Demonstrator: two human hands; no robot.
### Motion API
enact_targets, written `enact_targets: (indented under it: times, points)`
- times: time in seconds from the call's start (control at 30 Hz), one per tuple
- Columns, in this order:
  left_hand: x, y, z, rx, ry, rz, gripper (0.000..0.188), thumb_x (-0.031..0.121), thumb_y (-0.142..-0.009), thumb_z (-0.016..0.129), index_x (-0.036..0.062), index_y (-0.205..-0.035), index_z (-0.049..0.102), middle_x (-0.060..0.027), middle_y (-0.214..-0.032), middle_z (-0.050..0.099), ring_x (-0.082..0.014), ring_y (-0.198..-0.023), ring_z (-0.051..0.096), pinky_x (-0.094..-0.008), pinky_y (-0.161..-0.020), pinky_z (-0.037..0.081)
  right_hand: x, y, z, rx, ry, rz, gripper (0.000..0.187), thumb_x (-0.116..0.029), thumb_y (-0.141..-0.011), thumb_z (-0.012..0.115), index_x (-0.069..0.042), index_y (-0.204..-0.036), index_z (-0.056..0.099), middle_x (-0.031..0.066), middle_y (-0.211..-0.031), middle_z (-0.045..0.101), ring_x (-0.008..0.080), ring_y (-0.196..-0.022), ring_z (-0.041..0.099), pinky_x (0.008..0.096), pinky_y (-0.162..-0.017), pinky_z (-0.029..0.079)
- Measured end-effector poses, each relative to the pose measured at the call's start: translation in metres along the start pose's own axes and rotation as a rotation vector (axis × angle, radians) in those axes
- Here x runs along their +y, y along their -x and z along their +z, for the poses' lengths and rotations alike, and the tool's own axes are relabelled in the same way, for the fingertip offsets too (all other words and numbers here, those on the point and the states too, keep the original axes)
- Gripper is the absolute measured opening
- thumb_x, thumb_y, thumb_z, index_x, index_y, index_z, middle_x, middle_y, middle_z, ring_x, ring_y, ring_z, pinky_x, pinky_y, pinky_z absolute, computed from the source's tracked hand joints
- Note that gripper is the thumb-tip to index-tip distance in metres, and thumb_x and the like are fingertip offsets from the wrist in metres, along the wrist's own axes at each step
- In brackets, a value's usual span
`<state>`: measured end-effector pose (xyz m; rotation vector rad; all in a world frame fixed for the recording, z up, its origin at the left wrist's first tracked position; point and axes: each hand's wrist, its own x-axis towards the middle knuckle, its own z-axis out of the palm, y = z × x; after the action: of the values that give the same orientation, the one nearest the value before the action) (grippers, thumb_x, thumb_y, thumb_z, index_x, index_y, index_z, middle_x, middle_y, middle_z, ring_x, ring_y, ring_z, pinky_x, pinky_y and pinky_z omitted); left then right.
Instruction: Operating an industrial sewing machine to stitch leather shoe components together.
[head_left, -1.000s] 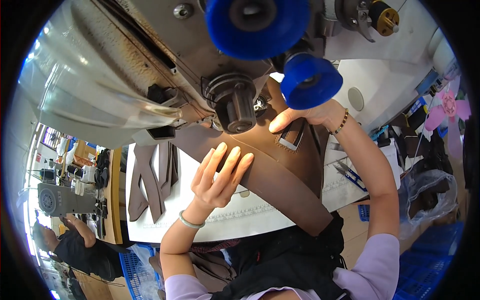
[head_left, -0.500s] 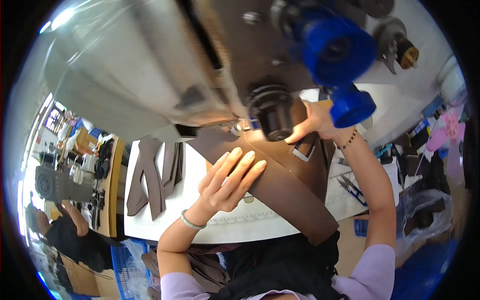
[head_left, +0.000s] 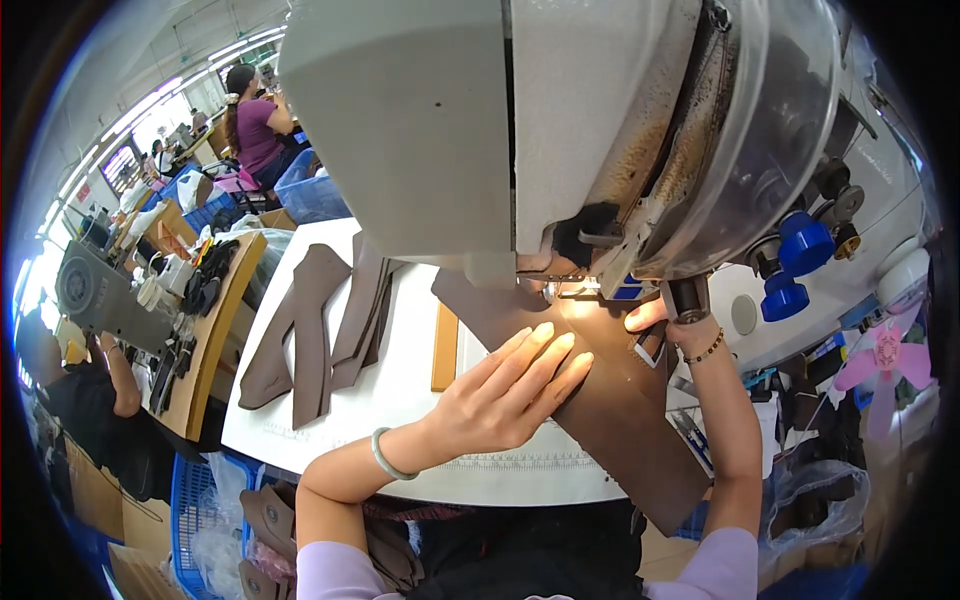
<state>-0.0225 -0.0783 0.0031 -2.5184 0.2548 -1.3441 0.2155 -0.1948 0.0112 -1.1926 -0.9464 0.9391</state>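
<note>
Head view: the brown panel (head_left: 640,425) lies partly beneath the sewing machine (head_left: 430,130), the left hand (head_left: 500,400) resting extended fingers upon it, the right hand (head_left: 695,337) too hidden to tell its grip; apparently stitching, the step calls next for level, even feeding.

Beyond the left edge of the white table (head_left: 400,365) stands a wooden bench (head_left: 222,338), a barred window (head_left: 120,167) and lit ceiling strip lights (head_left: 140,112) lie farther back, and pale floor (head_left: 660,553) shows past the near edge.
</note>
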Motion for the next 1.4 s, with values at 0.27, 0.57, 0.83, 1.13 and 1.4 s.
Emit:
enact_targets:
  times: [0.27,0.57,0.83,1.13,1.4]
  points:
    - [-0.008,-0.006,0.006,0.041,0.088,-0.036,0.040,0.004,-0.065,0.058,0.0099,-0.102,0.072,-0.0071,-0.098,0.068,-0.0232,-0.092,0.067,-0.0315,-0.082,0.057,0.008,0.000,-0.006,-0.052,-0.127,-0.045,0.044,0.002,-0.062,0.072,0.001,-0.105,0.061,0.0050,-0.093,0.067,0.0124,-0.081,0.063,0.0269,-0.075,0.053]
    - [-0.018,0.000,0.006,0.007,0.131,-0.029,0.034,0.013,-0.070,0.063,0.0039,-0.102,0.070,-0.0093,-0.102,0.068,-0.0256,-0.097,0.065,-0.0380,-0.088,0.055,0.014,0.006,-0.002,0.046,-0.188,0.059,0.054,0.010,-0.057,0.077,-0.001,-0.109,0.064,0.0068,-0.100,0.067,0.0189,-0.091,0.064,0.0312,-0.078,0.055]
    - [-0.024,0.008,0.012,0.047,0.144,-0.014,0.034,0.018,-0.075,0.065,0.0016,-0.104,0.069,-0.0102,-0.105,0.068,-0.0254,-0.096,0.065,-0.0376,-0.086,0.055,0.011,0.021,0.019,0.093,-0.153,-0.007,0.044,0.002,-0.069,0.075,0.000,-0.110,0.059,0.0064,-0.097,0.067,0.0134,-0.084,0.065,0.0259,-0.079,0.054]
    - [-0.037,0.013,0.020,0.111,0.256,0.001,0.034,0.023,-0.074,0.065,0.0033,-0.101,0.071,-0.0103,-0.101,0.067,-0.0287,-0.094,0.067,-0.0398,-0.084,0.056,0.018,0.035,0.036,0.151,-0.201,-0.018,0.041,0.001,-0.072,0.075,-0.002,-0.110,0.060,0.0055,-0.098,0.067,0.0119,-0.088,0.064,0.0266,-0.082,0.052]
    - [-0.036,0.012,0.014,0.066,0.309,-0.013,0.036,0.012,-0.074,0.062,-0.0053,-0.106,0.066,-0.0173,-0.101,0.065,-0.0352,-0.099,0.065,-0.0472,-0.091,0.053,0.033,0.043,0.022,-0.183,-0.359,0.100,0.058,0.002,-0.071,0.074,0.000,-0.126,0.054,0.0071,-0.115,0.063,0.0154,-0.108,0.058,0.0305,-0.095,0.045]
